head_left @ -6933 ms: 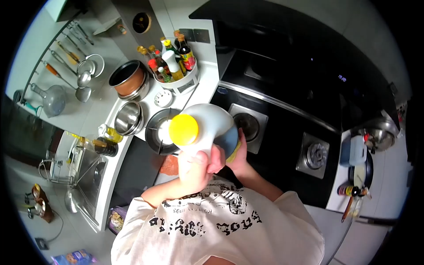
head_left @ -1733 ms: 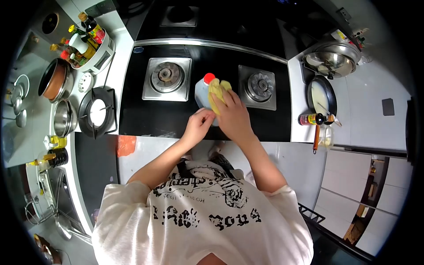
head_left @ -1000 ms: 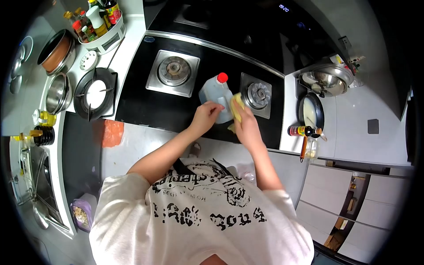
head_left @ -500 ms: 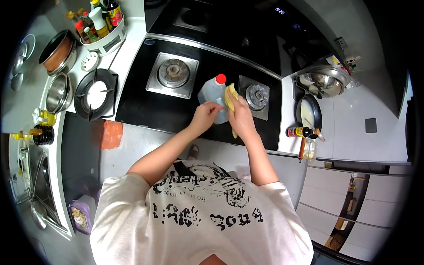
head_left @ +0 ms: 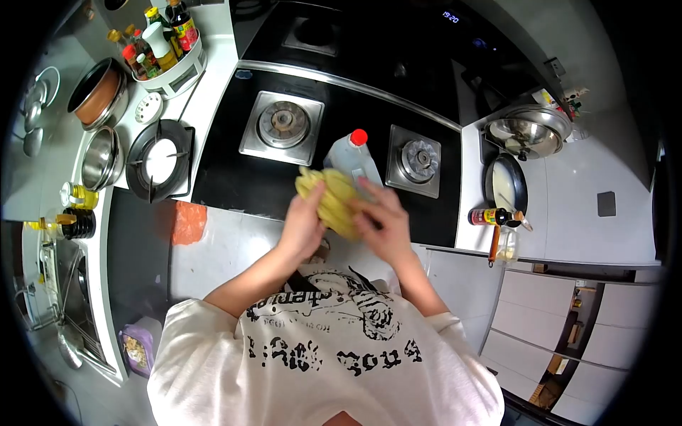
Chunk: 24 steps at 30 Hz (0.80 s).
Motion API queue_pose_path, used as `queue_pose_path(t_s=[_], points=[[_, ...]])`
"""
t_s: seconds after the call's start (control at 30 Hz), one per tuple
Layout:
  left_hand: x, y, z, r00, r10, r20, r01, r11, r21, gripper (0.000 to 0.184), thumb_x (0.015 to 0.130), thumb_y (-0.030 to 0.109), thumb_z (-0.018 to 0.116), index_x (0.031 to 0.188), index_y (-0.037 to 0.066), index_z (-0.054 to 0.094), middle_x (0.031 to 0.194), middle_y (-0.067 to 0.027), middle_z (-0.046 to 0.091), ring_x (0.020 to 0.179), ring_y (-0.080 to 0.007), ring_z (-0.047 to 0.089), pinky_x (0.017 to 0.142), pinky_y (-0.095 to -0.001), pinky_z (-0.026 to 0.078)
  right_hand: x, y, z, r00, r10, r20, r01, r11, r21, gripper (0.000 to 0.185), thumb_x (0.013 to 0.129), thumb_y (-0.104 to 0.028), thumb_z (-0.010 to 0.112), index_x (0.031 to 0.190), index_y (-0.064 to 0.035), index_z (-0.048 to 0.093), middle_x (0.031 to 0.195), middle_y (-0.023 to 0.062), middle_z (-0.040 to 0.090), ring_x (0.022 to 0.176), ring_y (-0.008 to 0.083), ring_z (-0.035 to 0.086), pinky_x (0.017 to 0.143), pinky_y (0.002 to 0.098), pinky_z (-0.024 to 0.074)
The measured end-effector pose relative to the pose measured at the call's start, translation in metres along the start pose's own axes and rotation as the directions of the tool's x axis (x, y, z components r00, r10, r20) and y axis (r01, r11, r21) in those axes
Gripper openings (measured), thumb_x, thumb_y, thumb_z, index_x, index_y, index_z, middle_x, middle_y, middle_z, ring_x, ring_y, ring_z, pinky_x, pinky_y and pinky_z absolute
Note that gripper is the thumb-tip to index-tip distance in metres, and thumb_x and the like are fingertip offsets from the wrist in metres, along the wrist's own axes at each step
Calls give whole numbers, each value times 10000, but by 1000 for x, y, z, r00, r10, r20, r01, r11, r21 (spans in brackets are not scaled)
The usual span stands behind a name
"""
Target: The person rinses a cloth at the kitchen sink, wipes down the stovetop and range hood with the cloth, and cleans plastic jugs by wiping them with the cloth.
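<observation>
A crumpled yellow cloth is bunched between my two hands over the front edge of the black glass stove. My left hand grips its left side, thumb on top. My right hand is slightly blurred, with curled fingers holding the cloth's right edge. Just behind the cloth, a translucent plastic bottle with a red cap stands on the stove, partly hidden by the cloth and right hand. On either side of it are the left burner and the right burner.
A black burner grate ring, steel bowls and a rack of seasoning bottles occupy the left counter. To the right are a pan, a steel wok and a dark sauce bottle. Drawers stand at lower right.
The yellow cloth has come away from the bottle's right side, toward my body and left. My left hand has left the bottle and now holds the cloth too.
</observation>
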<state>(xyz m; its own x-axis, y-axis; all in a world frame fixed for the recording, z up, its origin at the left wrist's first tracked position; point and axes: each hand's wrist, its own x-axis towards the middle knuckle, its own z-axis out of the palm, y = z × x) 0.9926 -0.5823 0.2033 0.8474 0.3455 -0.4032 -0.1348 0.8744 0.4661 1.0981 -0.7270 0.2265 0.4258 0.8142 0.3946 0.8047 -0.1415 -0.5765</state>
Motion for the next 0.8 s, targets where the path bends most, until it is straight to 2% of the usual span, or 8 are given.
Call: queue_pose_path(t_s=[0.07,0.1,0.17,0.2,0.27,0.37,0.67,0.8], points=[[20,2,-6,967,244,-74,-241,969,48,330,1017,236,484,1247,-1,486,1153,-113,600,1025,-205,620,887,-318,498,1,31,-1,972,100,-212,-105,994,-15,440,841,-141,679,1232,21,559,1205,212,554,1083,373,545,936,432,436],[36,-4,-15,918,387,-82,-348,889,296,316,1010,215,496,1233,-9,488,1134,-122,599,1015,-204,611,882,-324,490,6,34,3,963,178,-200,-194,979,-61,446,849,-136,671,1246,24,546,1188,212,556,1061,376,551,925,431,440],[71,-20,-28,752,651,105,-484,437,758,277,962,127,549,1178,-38,501,1111,-178,569,1019,-269,571,888,-361,455,17,34,16,926,328,-186,-357,921,-155,459,865,-127,654,1274,28,519,1154,210,559,1017,382,563,903,430,448],[83,-25,-33,766,583,269,-485,251,838,318,883,28,563,1182,-63,503,1211,-221,520,1150,-370,507,983,-391,415,14,42,28,938,289,-191,-318,938,-141,427,910,-121,603,1306,3,504,1127,189,563,1030,350,567,876,381,468],[99,-55,-41,501,602,622,-658,-202,726,446,786,-46,563,1227,-70,500,1291,-235,491,1218,-431,460,1053,-409,382,11,48,39,924,328,-197,-350,932,-94,434,923,-100,567,1332,10,471,1097,205,563,998,363,570,853,395,467],[105,-48,-41,531,396,749,-644,-386,660,553,731,-69,557,1278,-77,481,1331,-251,490,1268,-421,445,1095,-425,357,8,63,41,938,310,-153,-325,942,-86,437,936,-85,534,1351,15,445,1061,223,563,958,374,580,836,406,468],[133,-37,-45,632,474,613,-611,-181,770,586,721,-117,526,1303,-108,449,1378,-286,440,1328,-426,387,1088,-429,368,10,73,40,969,200,-144,-214,973,-89,457,925,-45,519,1356,42,396,972,233,548,858,410,565,760,431,474],[113,-46,-34,622,329,710,-644,-300,703,630,688,-133,528,1311,-105,441,1432,-277,381,1374,-425,319,1117,-439,331,10,73,38,965,229,-124,-239,969,-68,458,926,-49,517,1358,41,394,979,238,548,857,415,565,761,433,476]])
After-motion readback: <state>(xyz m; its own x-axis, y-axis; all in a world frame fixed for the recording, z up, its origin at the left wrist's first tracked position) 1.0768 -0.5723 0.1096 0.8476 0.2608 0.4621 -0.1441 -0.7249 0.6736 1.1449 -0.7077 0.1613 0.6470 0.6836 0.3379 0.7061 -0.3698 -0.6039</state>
